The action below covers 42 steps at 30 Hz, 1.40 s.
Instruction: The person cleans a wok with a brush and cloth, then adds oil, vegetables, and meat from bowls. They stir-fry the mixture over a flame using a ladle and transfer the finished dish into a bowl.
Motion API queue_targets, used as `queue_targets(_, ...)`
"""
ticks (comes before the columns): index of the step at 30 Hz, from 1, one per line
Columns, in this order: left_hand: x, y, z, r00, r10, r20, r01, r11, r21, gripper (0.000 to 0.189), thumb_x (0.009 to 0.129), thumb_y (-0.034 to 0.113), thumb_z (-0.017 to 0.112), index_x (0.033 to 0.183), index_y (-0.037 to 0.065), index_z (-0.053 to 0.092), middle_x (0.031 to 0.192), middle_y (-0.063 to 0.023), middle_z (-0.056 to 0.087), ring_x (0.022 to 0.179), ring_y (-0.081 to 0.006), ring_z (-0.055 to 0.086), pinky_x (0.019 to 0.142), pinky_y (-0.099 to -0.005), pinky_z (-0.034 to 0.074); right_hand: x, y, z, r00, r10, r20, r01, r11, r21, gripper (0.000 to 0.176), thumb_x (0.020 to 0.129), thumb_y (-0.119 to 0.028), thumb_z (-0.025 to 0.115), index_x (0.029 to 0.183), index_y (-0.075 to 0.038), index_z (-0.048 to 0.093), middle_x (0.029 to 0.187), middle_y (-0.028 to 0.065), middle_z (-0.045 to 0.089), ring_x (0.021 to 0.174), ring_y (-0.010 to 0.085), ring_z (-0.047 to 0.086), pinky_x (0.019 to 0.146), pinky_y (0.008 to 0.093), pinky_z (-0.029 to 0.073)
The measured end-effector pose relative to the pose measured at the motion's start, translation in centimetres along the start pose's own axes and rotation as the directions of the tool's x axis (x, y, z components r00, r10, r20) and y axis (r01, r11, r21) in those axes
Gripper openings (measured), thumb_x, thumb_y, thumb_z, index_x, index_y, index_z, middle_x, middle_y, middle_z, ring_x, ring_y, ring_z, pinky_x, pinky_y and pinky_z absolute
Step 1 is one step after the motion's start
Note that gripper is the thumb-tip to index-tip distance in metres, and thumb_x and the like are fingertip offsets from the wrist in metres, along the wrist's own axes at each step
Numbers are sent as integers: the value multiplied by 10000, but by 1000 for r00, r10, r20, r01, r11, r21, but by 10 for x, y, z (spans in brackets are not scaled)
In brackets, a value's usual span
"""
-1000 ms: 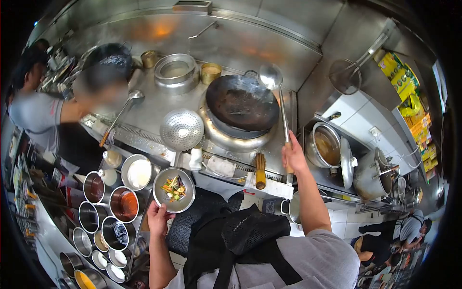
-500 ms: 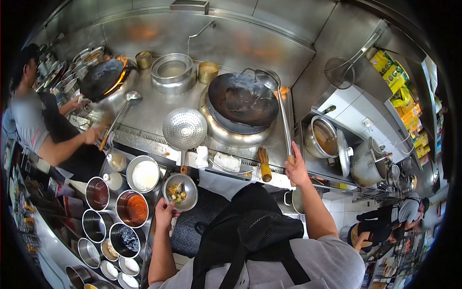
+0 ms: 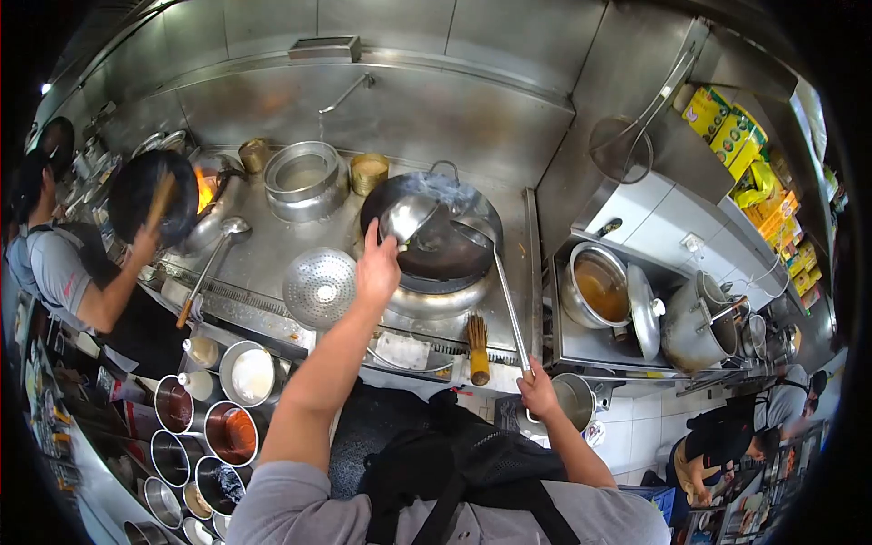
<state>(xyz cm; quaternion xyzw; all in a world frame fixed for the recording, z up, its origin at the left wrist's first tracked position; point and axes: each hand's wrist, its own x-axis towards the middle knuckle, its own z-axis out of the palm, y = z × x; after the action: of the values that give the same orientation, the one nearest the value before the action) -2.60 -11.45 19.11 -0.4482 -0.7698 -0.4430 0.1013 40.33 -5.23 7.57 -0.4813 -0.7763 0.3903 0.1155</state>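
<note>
Centrally, above the wok (image 3: 445, 265), a steel bowl (image 3: 409, 218) is held tilted by the left hand (image 3: 377, 270). Its rim is gripped on the side nearest the body, with the fingers partly bent and one stretched up along the metal; how the others are placed cannot be told. Small pieces of food can be made out near the bowl's lower edge.

By the right hand (image 3: 538, 391), which is kept in front of the wok and to its right, the handle end of a ladle (image 3: 510, 309) is grasped, the fingers curled closed around it. The ladle's head is held over the wok's right part, just beside the bowl; whether the wok is touched by it cannot be told.

A perforated skimmer (image 3: 320, 289) is laid to the left of the wok, and a brush (image 3: 478, 350) is set in front of it. Left of the wok and farther back, a round pot (image 3: 307, 182) is placed, with a tin (image 3: 369, 173) between the two. To the wok's right, a pot of brown liquid (image 3: 597, 286) is seen beside a lid (image 3: 645, 313). Well to the wok's left, a dark pan (image 3: 153, 198) is tilted near a flame (image 3: 204, 189), beside a co-worker (image 3: 68, 263).
</note>
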Motion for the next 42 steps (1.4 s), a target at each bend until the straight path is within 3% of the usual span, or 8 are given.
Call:
queue_targets(10, 125, 12, 72, 976, 103, -193, -46, 959, 281, 97, 835, 70, 569, 921, 97, 605, 1405, -243, 464, 879, -460, 652, 751, -503, 558, 68, 25, -80, 993, -69, 97, 80, 991, -112, 688, 893, -188, 586, 1506, -172, 275, 982, 288, 642, 888, 507, 598, 799, 556, 469)
queue_targets(15, 56, -10, 126, 930, -116, 349, -43, 908, 416, 171, 822, 85, 575, 972, 130, 642, 1421, -263, 442, 960, -436, 644, 812, -506, 544, 121, 15, -97, 961, -140, 239, 163, 983, -79, 673, 899, -216, 564, 1502, -166, 270, 944, 297, 635, 863, 503, 597, 774, 558, 464)
queue_targets(20, 29, -63, 102, 994, -102, -30, 106, 972, 211, 84, 797, 14, 614, 859, 8, 559, 1214, -305, 576, 969, -496, 599, 823, -522, 512, 154, -20, -144, 862, -271, 429, 362, 920, -147, 705, 909, -206, 553, 1532, -201, 224, 981, 302, 634, 914, 461, 617, 827, 514, 475)
queue_targets(24, -1, -53, 58, 738, -670, 77, 664, 701, -261, 182, 864, 56, 651, 776, 7, 499, 931, -198, 655, 782, -240, 670, 681, -403, 567, 198, -30, -147, 813, -160, 560, 372, 882, -289, 778, 912, -182, 570, 1553, -306, 148, 1028, 299, 640, 934, 457, 626, 866, 499, 482)
queue_targets(30, -85, -54, 5, 683, -728, 65, 548, 452, -704, 93, 931, 68, 613, 884, 52, 534, 839, -49, 591, 714, -128, 613, 715, -324, 607, 265, -56, -110, 907, -251, 339, 348, 899, -265, 780, 918, -139, 588, 1552, -314, 168, 1301, 257, 570, 1176, 393, 575, 1002, 434, 445)
queue_targets(32, -116, -43, -18, 655, -754, 55, 548, 423, -722, 55, 932, 73, 610, 938, 48, 561, 823, -31, 582, 717, -125, 615, 707, -315, 599, 261, -81, -105, 954, -25, 299, 47, 997, -64, 765, 926, -130, 587, 1552, -302, 183, 1403, 238, 499, 1294, 367, 495, 1066, 394, 396)
queue_targets(37, -201, -27, -70, 585, -806, 94, 575, 329, -749, 153, 939, 88, 597, 1082, 37, 575, 907, -44, 647, 749, -140, 646, 694, -292, 578, 234, -115, -91, 979, -26, 200, -16, 978, 207, 773, 939, -50, 556, 1568, -265, 162, 997, 124, 602, 523, 120, 460, 479, 302, 451)
queue_targets(42, -270, -13, -105, 453, -884, 115, 640, 232, -733, 128, 931, 72, 595, 1047, 18, 588, 892, -58, 639, 698, -144, 635, 668, -300, 593, 243, -107, -59, 975, 27, 223, -70, 979, 190, 787, 940, -76, 565, 1570, -259, 131, 1049, 161, 633, 613, 185, 577, 532, 339, 498)
